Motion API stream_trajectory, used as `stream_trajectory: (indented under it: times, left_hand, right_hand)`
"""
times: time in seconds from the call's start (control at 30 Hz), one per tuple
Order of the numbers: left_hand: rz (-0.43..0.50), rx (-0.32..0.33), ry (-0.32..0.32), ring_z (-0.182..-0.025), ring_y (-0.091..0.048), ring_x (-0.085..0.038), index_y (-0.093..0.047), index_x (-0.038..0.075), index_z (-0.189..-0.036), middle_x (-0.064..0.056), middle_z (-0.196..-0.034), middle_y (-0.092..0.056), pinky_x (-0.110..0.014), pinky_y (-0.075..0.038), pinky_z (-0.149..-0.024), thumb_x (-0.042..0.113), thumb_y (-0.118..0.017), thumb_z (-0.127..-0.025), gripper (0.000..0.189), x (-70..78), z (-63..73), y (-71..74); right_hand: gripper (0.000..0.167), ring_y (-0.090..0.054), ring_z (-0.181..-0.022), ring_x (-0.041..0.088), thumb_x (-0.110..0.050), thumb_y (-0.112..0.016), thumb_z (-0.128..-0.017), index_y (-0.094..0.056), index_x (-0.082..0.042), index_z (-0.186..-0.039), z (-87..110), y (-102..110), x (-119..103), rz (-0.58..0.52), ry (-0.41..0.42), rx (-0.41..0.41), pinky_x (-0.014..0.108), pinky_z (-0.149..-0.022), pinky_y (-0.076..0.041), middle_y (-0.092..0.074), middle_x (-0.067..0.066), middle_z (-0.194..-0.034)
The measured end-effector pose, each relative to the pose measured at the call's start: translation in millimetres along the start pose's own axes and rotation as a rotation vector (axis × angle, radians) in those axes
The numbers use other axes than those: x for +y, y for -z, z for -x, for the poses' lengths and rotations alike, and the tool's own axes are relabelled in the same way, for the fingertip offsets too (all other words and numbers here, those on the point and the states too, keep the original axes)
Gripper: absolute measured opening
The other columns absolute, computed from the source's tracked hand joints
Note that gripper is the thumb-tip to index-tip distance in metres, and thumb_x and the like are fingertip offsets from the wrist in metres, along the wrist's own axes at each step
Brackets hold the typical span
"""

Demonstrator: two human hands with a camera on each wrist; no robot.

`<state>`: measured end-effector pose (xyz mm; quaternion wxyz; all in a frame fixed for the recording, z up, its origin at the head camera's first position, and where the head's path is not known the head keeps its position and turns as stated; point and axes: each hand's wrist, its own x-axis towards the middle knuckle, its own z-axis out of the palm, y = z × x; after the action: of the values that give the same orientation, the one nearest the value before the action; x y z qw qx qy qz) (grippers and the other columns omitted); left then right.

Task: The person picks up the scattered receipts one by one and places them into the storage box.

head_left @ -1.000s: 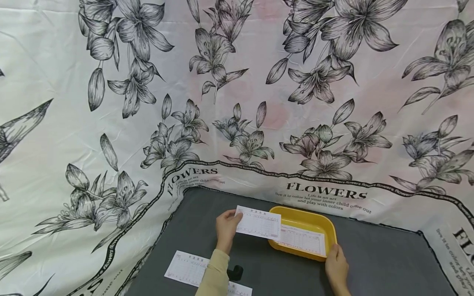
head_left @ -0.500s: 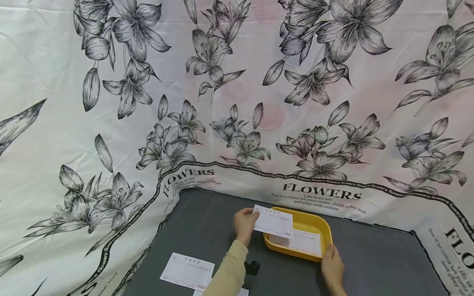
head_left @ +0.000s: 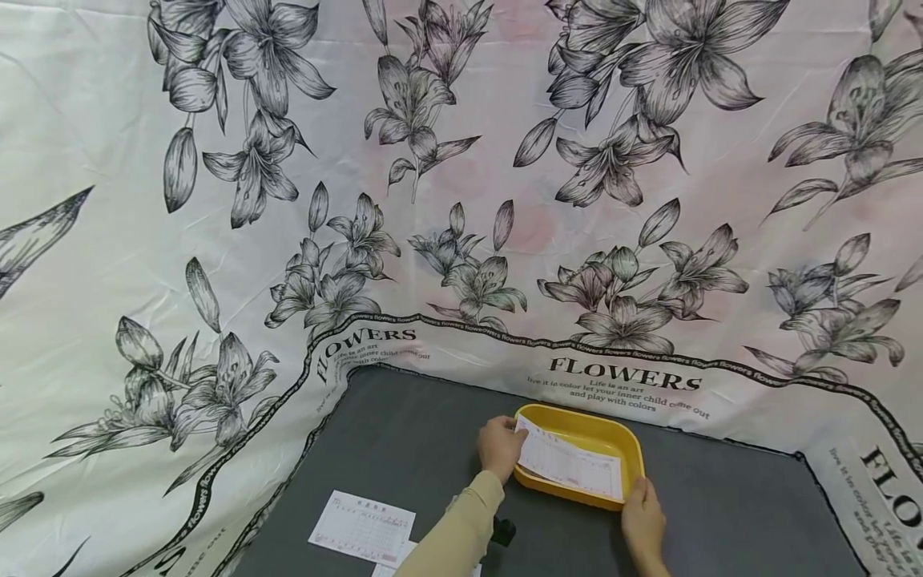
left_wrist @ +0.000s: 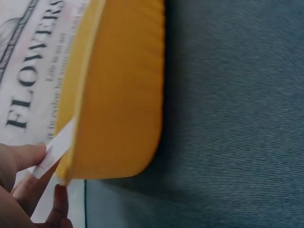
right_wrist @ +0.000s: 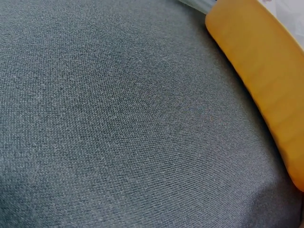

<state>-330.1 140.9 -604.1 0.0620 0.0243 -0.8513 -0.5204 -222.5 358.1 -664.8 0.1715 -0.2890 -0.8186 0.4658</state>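
"Fingers of the left hand (head_left: 501,449): what have they got?"

"One end of a white paper form (head_left: 546,451), pinched against the thumb."

"Where is it?"

"Slanting over the left end of the shallow yellow tray (head_left: 594,437), mostly inside."

"How does it look?"

"Thin and rectangular, with a reddish heading above a ruled grid; its print is too small to read."

"And the right hand (head_left: 644,519)?"

"Gripping the tray's near right corner."

head: evenly lit | wrist views: dimmer | tray (left_wrist: 118,95): soft shadow | left wrist: lettering (left_wrist: 29,73) blurred
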Motion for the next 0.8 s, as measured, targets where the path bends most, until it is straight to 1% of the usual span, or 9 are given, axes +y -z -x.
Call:
stream_trajectory:
  times: [0.07,0.13,0.2,0.3,0.4,0.53,0.67,0.73,0.8]
  left_hand:
    - [-0.071,-0.004,-0.042,-0.075,-0.071,-0.016,-0.082,0.003,-0.104,-0.004,-0.085,-0.078,-0.039,-0.061,-0.077,0.016,-0.084,-0.092,0.018,-2.2,0.9,-3.4]
    - [-0.142,-0.002,-0.087,-0.081,-0.071,-0.020,-0.083,0.005,-0.104,-0.003,-0.087,-0.079,-0.043,-0.057,-0.083,0.018,-0.084,-0.092,0.018,-5.0,1.3,-7.5]
    - [-0.216,-0.005,-0.126,-0.086,-0.070,-0.024,-0.084,0.006,-0.103,-0.003,-0.089,-0.080,-0.045,-0.053,-0.084,0.019,-0.085,-0.091,0.017,-7.1,1.7,-11.4]
    - [-0.318,-0.017,-0.175,-0.088,-0.067,-0.027,-0.086,0.009,-0.102,-0.002,-0.090,-0.080,-0.042,-0.050,-0.080,0.020,-0.086,-0.090,0.016,-7.7,2.9,-16.6]
    - [-0.398,-0.030,-0.212,-0.091,-0.065,-0.028,-0.086,0.009,-0.104,-0.003,-0.095,-0.081,-0.040,-0.050,-0.079,0.022,-0.087,-0.089,0.019,-4.5,4.6,-19.3]
    - [-0.395,-0.031,-0.230,-0.094,-0.062,-0.029,-0.085,0.006,-0.103,-0.007,-0.097,-0.080,-0.040,-0.049,-0.080,0.024,-0.088,-0.089,0.024,-2.5,5.5,-20.3]
    - [-0.318,-0.014,-0.235,-0.093,-0.058,-0.029,-0.084,0.003,-0.099,-0.010,-0.093,-0.078,-0.043,-0.049,-0.080,0.022,-0.088,-0.089,0.022,-4.9,4.2,-20.7]
    - [-0.288,-0.015,-0.240,-0.094,-0.058,-0.029,-0.084,0.004,-0.104,-0.010,-0.096,-0.079,-0.044,-0.049,-0.081,0.022,-0.087,-0.090,0.023,-6.3,4.0,-20.3]
    - [-0.252,-0.017,-0.246,-0.097,-0.058,-0.029,-0.082,0.006,-0.116,-0.010,-0.105,-0.080,-0.044,-0.050,-0.084,0.021,-0.087,-0.090,0.030,-7.5,4.7,-19.7]
  right_hand:
    - [0.065,-0.040,-0.139,0.063,-0.035,-0.016,-0.116,-0.041,0.014,-0.150,0.6,0,0,-0.003,-0.007,-0.005,0.073,-0.117,-0.032,-0.042,0.045,-0.149]
    - [0.064,-0.041,-0.138,0.064,-0.035,-0.016,-0.116,-0.042,0.014,-0.150,1.3,-1,1,-0.002,-0.007,-0.002,0.073,-0.116,-0.033,-0.043,0.045,-0.149]
    - [0.062,-0.043,-0.135,0.064,-0.034,-0.017,-0.116,-0.045,0.013,-0.147,2.4,-1,2,-0.005,0.002,0.009,0.073,-0.114,-0.035,-0.046,0.045,-0.146]
    - [0.058,-0.046,-0.131,0.064,-0.031,-0.019,-0.116,-0.048,0.013,-0.143,3.6,-1,3,-0.007,0.021,0.032,0.074,-0.110,-0.038,-0.049,0.045,-0.142]
    - [0.059,-0.046,-0.131,0.064,-0.031,-0.019,-0.117,-0.047,0.013,-0.144,4.0,-1,3,-0.008,0.020,0.031,0.074,-0.110,-0.038,-0.049,0.045,-0.142]
    - [0.060,-0.046,-0.132,0.064,-0.032,-0.019,-0.117,-0.046,0.013,-0.146,3.4,-1,3,-0.001,0.016,0.021,0.074,-0.111,-0.037,-0.048,0.045,-0.144]
    - [0.056,-0.049,-0.127,0.065,-0.029,-0.021,-0.116,-0.051,0.013,-0.139,3.6,-1,5,-0.008,0.047,0.051,0.075,-0.105,-0.040,-0.052,0.045,-0.138]
    - [0.055,-0.049,-0.126,0.066,-0.028,-0.022,-0.116,-0.052,0.013,-0.137,3.2,-1,6,-0.014,0.064,0.064,0.075,-0.104,-0.040,-0.053,0.045,-0.137]
    - [0.054,-0.049,-0.126,0.066,-0.027,-0.023,-0.116,-0.053,0.012,-0.136,2.8,-1,6,-0.019,0.076,0.072,0.075,-0.104,-0.040,-0.053,0.045,-0.136]
